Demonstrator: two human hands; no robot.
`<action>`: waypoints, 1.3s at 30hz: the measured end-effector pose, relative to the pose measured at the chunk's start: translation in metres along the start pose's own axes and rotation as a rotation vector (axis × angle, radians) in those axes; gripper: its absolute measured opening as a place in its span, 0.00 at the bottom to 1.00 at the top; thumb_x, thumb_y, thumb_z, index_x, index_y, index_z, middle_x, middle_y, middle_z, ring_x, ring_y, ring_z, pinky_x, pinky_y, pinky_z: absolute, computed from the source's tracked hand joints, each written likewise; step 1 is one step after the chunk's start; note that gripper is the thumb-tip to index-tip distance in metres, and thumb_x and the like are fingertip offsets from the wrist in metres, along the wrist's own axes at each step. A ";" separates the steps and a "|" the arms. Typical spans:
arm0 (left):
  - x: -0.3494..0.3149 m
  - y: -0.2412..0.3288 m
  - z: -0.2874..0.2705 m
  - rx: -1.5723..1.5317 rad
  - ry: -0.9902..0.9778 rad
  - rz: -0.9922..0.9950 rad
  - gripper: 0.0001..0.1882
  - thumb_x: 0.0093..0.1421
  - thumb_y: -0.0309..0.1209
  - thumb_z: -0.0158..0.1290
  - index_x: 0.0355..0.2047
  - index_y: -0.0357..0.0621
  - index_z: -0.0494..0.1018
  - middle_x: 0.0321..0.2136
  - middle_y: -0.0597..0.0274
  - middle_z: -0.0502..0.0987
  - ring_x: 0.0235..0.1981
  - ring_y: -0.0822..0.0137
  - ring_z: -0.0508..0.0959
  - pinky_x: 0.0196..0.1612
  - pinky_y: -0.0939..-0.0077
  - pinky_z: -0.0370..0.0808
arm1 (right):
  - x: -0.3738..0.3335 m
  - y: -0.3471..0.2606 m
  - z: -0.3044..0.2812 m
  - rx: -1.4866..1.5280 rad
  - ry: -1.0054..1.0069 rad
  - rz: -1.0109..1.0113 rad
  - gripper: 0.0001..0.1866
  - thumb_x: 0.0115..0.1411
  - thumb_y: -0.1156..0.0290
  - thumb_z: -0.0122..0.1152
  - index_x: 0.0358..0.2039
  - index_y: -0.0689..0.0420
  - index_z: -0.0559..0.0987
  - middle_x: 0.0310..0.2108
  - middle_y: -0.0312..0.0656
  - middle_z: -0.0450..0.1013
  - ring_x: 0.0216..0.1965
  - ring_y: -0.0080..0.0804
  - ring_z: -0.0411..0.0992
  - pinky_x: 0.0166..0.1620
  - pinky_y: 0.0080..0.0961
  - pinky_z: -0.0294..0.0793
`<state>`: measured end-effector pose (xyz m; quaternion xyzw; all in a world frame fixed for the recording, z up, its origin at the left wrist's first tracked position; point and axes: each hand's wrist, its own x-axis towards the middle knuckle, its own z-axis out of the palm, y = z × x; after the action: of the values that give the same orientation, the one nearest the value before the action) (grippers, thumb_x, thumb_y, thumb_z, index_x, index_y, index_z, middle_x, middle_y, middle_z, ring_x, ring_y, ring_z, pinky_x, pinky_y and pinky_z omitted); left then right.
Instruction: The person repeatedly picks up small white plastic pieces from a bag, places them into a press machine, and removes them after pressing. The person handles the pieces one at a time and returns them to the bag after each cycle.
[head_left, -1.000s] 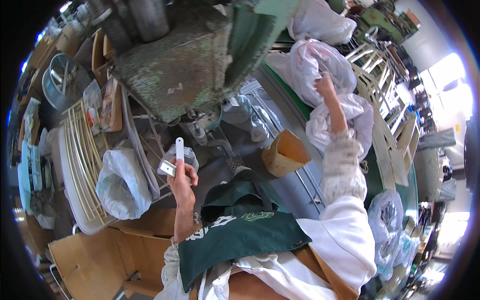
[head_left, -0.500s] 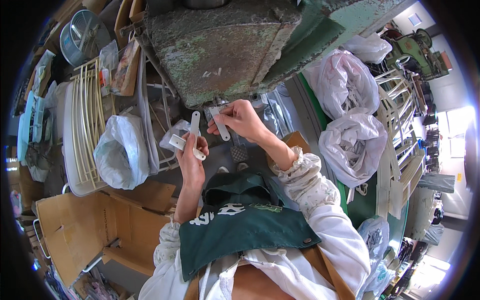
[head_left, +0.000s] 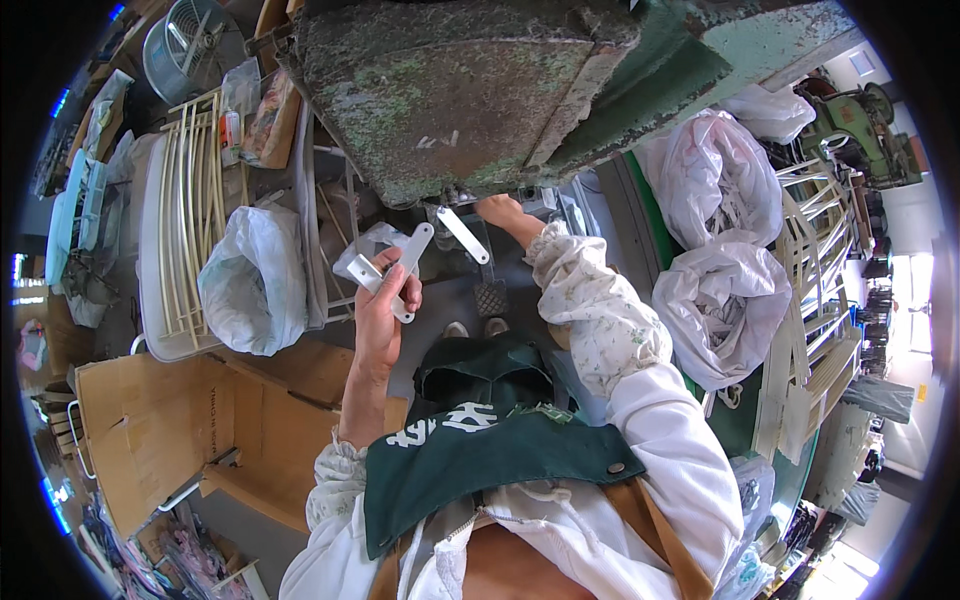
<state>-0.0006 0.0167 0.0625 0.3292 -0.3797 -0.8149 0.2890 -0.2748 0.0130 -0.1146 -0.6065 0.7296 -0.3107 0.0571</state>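
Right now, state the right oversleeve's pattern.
Right oversleeve: small floral sprigs on off-white, seen in the head view.

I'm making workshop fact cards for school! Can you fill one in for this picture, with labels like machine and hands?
Machine: big, worn, green
Left hand: holding flat white pieces with holes
Right hand: by the machine's lower edge; grip hidden
Between hands: one white strip
Left side: white bag, cardboard box
Right side: two open white bags
Near feet: patterned pedal
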 end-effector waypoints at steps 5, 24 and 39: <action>-0.005 0.002 -0.013 0.199 0.061 0.149 0.06 0.62 0.25 0.50 0.40 0.39 0.70 0.22 0.64 0.72 0.21 0.78 0.67 0.25 0.86 0.63 | 0.004 -0.042 -0.047 0.065 -0.304 0.225 0.19 0.56 0.66 0.47 0.48 0.54 0.74 0.46 0.52 0.72 0.47 0.53 0.71 0.49 0.44 0.71; 0.015 0.001 0.004 0.325 0.047 0.320 0.28 0.46 0.20 0.64 0.46 0.40 0.63 0.31 0.67 0.69 0.31 0.78 0.73 0.34 0.87 0.72 | 0.008 -0.127 -0.126 0.913 -0.185 0.248 0.08 0.50 0.76 0.66 0.31 0.63 0.80 0.20 0.37 0.73 0.22 0.19 0.72 0.27 0.21 0.73; 0.015 -0.006 0.027 0.236 0.096 0.187 0.12 0.61 0.32 0.53 0.36 0.34 0.77 0.24 0.67 0.77 0.22 0.81 0.69 0.25 0.87 0.62 | -0.056 -0.182 -0.155 0.376 0.033 0.190 0.10 0.56 0.71 0.63 0.32 0.65 0.78 0.20 0.41 0.74 0.19 0.21 0.73 0.24 0.20 0.72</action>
<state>-0.0313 0.0204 0.0663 0.3624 -0.4878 -0.7174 0.3407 -0.1773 0.1108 0.0883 -0.5086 0.7134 -0.4445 0.1864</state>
